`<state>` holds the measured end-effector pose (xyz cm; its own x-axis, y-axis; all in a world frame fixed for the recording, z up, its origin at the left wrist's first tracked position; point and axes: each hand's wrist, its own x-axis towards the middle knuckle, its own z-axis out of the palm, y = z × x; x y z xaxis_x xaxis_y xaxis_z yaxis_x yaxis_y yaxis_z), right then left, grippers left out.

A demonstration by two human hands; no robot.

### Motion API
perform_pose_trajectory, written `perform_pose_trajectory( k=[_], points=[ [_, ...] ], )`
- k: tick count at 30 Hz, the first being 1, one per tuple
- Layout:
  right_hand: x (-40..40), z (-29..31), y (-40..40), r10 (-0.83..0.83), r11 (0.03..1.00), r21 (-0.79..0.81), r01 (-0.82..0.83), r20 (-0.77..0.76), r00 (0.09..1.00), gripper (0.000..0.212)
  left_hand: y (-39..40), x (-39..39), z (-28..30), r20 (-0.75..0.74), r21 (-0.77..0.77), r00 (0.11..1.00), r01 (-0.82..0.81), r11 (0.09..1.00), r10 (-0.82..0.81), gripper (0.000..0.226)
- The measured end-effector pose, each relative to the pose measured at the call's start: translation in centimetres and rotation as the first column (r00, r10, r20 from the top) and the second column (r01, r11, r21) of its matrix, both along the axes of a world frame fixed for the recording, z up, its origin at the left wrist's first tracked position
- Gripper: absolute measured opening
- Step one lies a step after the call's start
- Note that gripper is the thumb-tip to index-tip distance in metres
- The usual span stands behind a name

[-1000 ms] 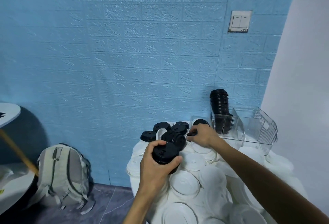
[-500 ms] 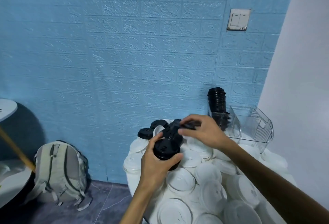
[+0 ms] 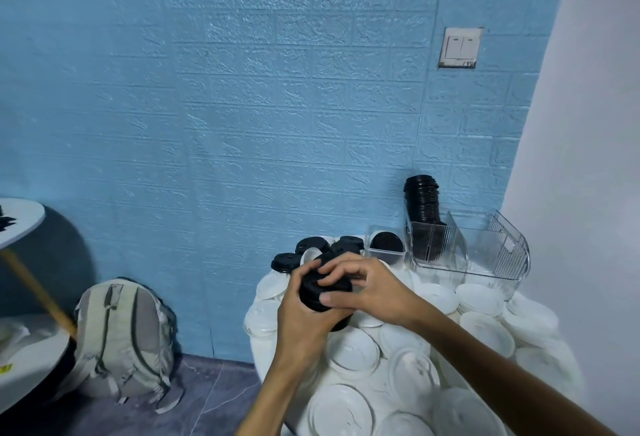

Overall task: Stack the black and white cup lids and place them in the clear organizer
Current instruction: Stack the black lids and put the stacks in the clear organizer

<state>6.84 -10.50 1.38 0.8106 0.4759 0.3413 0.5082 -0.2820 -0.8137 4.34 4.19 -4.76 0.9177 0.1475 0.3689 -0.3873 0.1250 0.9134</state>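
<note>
**Two hands on one black stack**

Many white lids (image 3: 353, 350) covered a round white table (image 3: 258, 349) that stood against a blue brick wall (image 3: 242, 106). A light switch (image 3: 460, 47) was on that wall. A grey backpack (image 3: 121, 335) sat on the floor by the table's left edge. At the table's far edge lay some loose black lids (image 3: 286, 261). The clear organizer (image 3: 485, 255) stood at the far right edge, with a tall pile of black lids (image 3: 423, 207) in it.

The left hand (image 3: 304, 328) was curled around a short stack of black lids (image 3: 322, 293) above the table's left side. The right hand (image 3: 372, 288) came over the top, its fingers bent and pinching the top lid of that stack.
</note>
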Motion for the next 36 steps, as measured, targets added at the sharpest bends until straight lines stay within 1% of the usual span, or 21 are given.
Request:
perform_pose_trajectory(
  k=[2, 4, 5, 6, 7, 8, 9, 10, 12, 15, 17, 19, 22, 23, 25, 26, 28, 31, 32, 34, 36],
  points=[
    [0.5, 0.3, 0.3, 0.012, 0.996, 0.086, -0.006, -0.069, 0.998, 0.003, 0.2, 0.0, 0.2, 0.004, 0.024, 0.999, -0.037, 0.999, 0.037, 0.070],
    [2.3, 0.3, 0.3, -0.088, 0.984, 0.144, 0.103, -0.105, 0.991, 0.010, 0.7, 0.4, 0.7, 0.020, 0.064, 0.996, -0.090, 0.994, 0.089, 0.067],
    [3.7, 0.0, 0.0, -0.179, 0.975, 0.115, 0.188, -0.084, 0.980, 0.012, 1.0, 0.6, 1.0, 0.030, 0.089, 0.993, -0.117, 0.989, 0.115, 0.067],
    [5.2, -0.3, -0.5, -0.272, 0.960, 0.061, 0.274, -0.040, 0.962, 0.011, 1.3, 0.8, 1.3, 0.038, 0.110, 0.990, -0.136, 0.985, 0.133, 0.066],
    [6.6, -0.9, -0.8, -0.348, 0.936, -0.042, 0.349, 0.029, 0.937, 0.014, 1.6, 1.0, 1.5, 0.037, 0.124, 0.988, -0.151, 0.981, 0.147, 0.065],
    [8.0, -1.4, -1.2, -0.394, 0.898, -0.168, 0.407, 0.103, 0.913, 0.023, 2.0, 1.2, 1.5, 0.033, 0.131, 0.987, -0.159, 0.979, 0.156, 0.064],
    [9.1, -2.0, -1.4, -0.404, 0.855, -0.289, 0.431, 0.152, 0.902, 0.036, 2.3, 1.3, 1.6, 0.032, 0.135, 0.986, -0.167, 0.977, 0.164, 0.064],
    [10.4, -2.8, -1.5, -0.398, 0.817, -0.381, 0.432, 0.169, 0.902, 0.048, 2.6, 1.5, 1.5, 0.027, 0.138, 0.985, -0.174, 0.975, 0.172, 0.064],
    [12.3, -4.2, -1.4, -0.355, 0.765, -0.507, 0.397, 0.183, 0.917, 0.066, 3.1, 1.7, 1.5, 0.023, 0.137, 0.984, -0.176, 0.975, 0.175, 0.065],
    [12.5, -4.8, -0.4, -0.334, 0.712, -0.599, 0.367, 0.170, 0.927, 0.091, 3.7, 2.1, 1.0, 0.010, 0.140, 0.985, -0.174, 0.975, 0.174, 0.067],
    [11.4, -4.3, 0.5, -0.338, 0.707, -0.614, 0.352, 0.144, 0.930, 0.096, 3.9, 2.2, 0.7, 0.009, 0.141, 0.984, -0.179, 0.974, 0.179, 0.070],
    [10.7, -4.2, 1.1, -0.351, 0.684, -0.636, 0.358, 0.143, 0.925, 0.093, 4.1, 2.3, 0.5, -0.002, 0.142, 0.983, -0.184, 0.973, 0.186, 0.073],
    [10.8, -4.8, 1.4, -0.378, 0.679, -0.615, 0.401, 0.175, 0.909, 0.080, 4.2, 2.3, 0.3, -0.014, 0.149, 0.981, -0.190, 0.970, 0.194, 0.072],
    [10.7, -4.8, 1.4, -0.383, 0.684, -0.607, 0.405, 0.173, 0.907, 0.080, 4.2, 2.3, 0.3, -0.015, 0.154, 0.981, -0.191, 0.969, 0.195, 0.071],
    [10.4, -4.6, 1.3, -0.400, 0.712, -0.570, 0.410, 0.150, 0.904, 0.086, 4.2, 2.3, 0.2, -0.016, 0.163, 0.981, -0.189, 0.968, 0.194, 0.069],
    [10.4, -4.4, 1.1, -0.413, 0.731, -0.536, 0.422, 0.143, 0.899, 0.088, 4.2, 2.3, 0.1, -0.018, 0.167, 0.981, -0.186, 0.968, 0.191, 0.067],
    [10.0, -3.5, 0.5, -0.450, 0.760, -0.456, 0.462, 0.144, 0.881, 0.081, 4.3, 2.3, -0.1, -0.020, 0.172, 0.982, -0.183, 0.968, 0.189, 0.065],
    [9.3, -1.3, -0.4, -0.519, 0.772, -0.331, 0.543, 0.164, 0.839, 0.076, 4.5, 2.4, -0.3, -0.023, 0.179, 0.983, -0.177, 0.968, 0.184, 0.066],
    [8.8, -0.3, -0.5, -0.531, 0.787, -0.277, 0.551, 0.150, 0.834, 0.077, 4.4, 2.4, -0.4, -0.031, 0.187, 0.984, -0.167, 0.968, 0.176, 0.066],
    [7.6, 1.4, -0.3, -0.525, 0.839, -0.144, 0.525, 0.041, 0.850, 0.084, 3.9, 2.3, -0.5, -0.044, 0.208, 0.987, -0.144, 0.968, 0.156, 0.067],
    [6.2, 2.6, 0.2, -0.443, 0.896, -0.045, 0.441, -0.053, 0.895, 0.086, 3.2, 2.1, -0.6, -0.044, 0.199, 0.988, -0.135, 0.971, 0.146, 0.069]
  ],
)
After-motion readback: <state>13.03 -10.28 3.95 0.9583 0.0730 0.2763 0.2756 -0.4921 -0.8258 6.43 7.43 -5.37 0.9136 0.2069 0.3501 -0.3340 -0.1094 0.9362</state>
